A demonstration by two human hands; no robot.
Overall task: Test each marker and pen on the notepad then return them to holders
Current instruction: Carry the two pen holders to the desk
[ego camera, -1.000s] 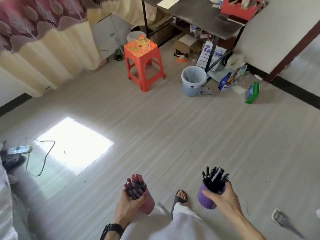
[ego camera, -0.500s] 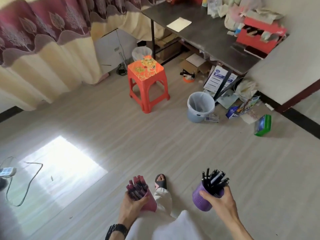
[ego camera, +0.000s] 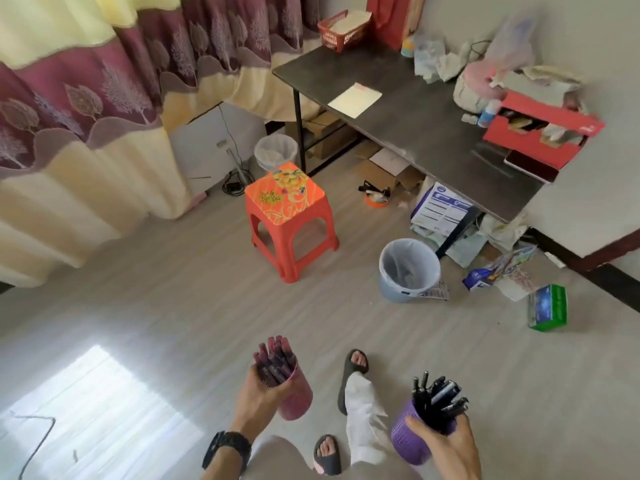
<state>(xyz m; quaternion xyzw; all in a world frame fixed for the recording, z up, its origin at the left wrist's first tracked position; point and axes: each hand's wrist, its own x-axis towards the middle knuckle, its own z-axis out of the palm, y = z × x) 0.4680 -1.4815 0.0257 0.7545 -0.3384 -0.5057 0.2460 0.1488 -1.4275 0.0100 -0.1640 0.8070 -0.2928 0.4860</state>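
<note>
My left hand grips a pink holder packed with several red markers. My right hand grips a purple mesh holder full of several black pens. Both holders are carried upright at waist height above the floor. A pale yellow notepad lies flat on the dark table ahead, near its left end.
An orange plastic stool stands between me and the table. A grey bin sits on the floor by the table leg, with boxes, papers and a green box scattered to the right. A red box and clutter fill the table's right end.
I have walked forward with both holders; the table, stool and bin have drawn closer and the notepad has come fully into view.
</note>
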